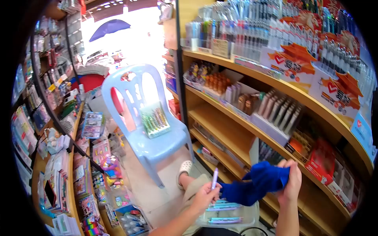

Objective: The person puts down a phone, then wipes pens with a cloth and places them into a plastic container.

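Fingers of the left hand (205, 196) are pinching a slim lilac pen (214, 179), its upper part standing out above them, slightly tilted; any lettering on it is too small to make out. Fingers of the right hand (290, 181) are pressing together on one end of a soft, bunched royal-blue cloth (260, 183), which is reaching across toward the left fingers in loose folds. Just below the left fingers, a clear rectangular plastic box (255, 216) is holding slender turquoise-and-lilac pens (224, 219), lying sideways in rows. Well above the right fingers, on curved wooden shelving (218, 118), white cardboard displays (336, 94) are showing orange pagoda-like roofs, red hearts and dark characters too blurred for a sure reading. Farther right of those fingers, a pale-blue card (363, 131) is bearing another small red heart. Nearer them, also rightward, a red cardboard box (322, 161) is carrying illegible print.
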Available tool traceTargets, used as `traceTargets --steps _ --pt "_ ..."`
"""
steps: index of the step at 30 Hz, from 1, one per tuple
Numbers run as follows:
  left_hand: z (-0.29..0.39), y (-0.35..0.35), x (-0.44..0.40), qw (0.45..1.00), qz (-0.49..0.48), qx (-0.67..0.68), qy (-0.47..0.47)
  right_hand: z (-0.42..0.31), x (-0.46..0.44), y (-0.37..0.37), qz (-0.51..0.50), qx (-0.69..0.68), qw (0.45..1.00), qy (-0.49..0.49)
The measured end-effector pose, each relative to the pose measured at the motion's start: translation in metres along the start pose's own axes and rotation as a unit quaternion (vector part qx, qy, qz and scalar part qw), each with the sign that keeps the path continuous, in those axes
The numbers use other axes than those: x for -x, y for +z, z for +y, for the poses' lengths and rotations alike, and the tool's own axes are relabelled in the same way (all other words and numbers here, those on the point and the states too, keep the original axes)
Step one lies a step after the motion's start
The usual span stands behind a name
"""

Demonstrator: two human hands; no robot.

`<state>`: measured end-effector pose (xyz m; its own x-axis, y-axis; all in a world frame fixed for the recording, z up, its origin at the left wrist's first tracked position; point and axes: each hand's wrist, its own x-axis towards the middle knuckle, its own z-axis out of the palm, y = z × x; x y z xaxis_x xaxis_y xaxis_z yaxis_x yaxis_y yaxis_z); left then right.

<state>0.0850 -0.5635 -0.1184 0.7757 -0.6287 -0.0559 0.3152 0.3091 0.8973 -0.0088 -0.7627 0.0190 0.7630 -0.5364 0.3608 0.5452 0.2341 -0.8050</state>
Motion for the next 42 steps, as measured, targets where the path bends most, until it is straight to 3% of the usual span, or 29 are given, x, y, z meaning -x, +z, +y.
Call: traceTargets --steps 7,11,17,20,21,23,28,31,35,37,41,42 --pt "0.012 0.013 0.001 1.000 -0.017 0.006 0.006 -0.019 -0.016 0.026 -0.089 -0.112 0.989 0.036" --pt "0.016 0.016 0.002 0.994 -0.075 -0.035 -0.072 -0.041 -0.023 0.053 -0.070 -0.156 0.984 0.042" --pt "0.004 0.017 -0.002 0.985 -0.033 -0.156 -0.065 -0.089 -0.034 0.082 -0.123 -0.193 0.973 -0.031" --pt "0.008 0.013 -0.003 0.983 0.047 -0.172 -0.051 -0.110 -0.036 0.074 -0.080 -0.159 0.981 -0.078" --pt "0.011 0.013 -0.003 0.988 0.041 -0.144 -0.031 -0.113 -0.040 0.059 -0.166 -0.234 0.956 -0.056" --pt "0.020 0.015 -0.004 0.996 0.032 -0.084 0.010 -0.115 -0.038 0.049 -0.157 -0.244 0.955 -0.065" --pt "0.044 0.049 -0.025 0.936 -0.071 -0.328 0.111 -0.114 -0.021 0.045 -0.161 -0.297 0.941 -0.016" --pt "0.025 0.050 -0.054 0.925 -0.160 -0.341 0.041 -0.123 -0.010 0.039 -0.163 -0.293 0.942 -0.012" --pt "0.029 0.045 -0.068 0.931 -0.098 -0.338 0.101 -0.133 0.004 0.015 -0.072 -0.219 0.971 -0.059" --pt "0.065 0.041 -0.069 0.934 -0.069 -0.346 0.052 -0.131 0.011 -0.010 -0.018 -0.147 0.987 -0.064" --pt "0.103 0.028 -0.079 0.931 -0.043 -0.329 0.151 -0.105 0.025 -0.042 0.195 -0.006 0.981 -0.006" --pt "0.111 0.026 -0.081 0.933 -0.037 -0.311 0.176 -0.096 0.029 -0.048 0.193 0.039 0.980 0.021"
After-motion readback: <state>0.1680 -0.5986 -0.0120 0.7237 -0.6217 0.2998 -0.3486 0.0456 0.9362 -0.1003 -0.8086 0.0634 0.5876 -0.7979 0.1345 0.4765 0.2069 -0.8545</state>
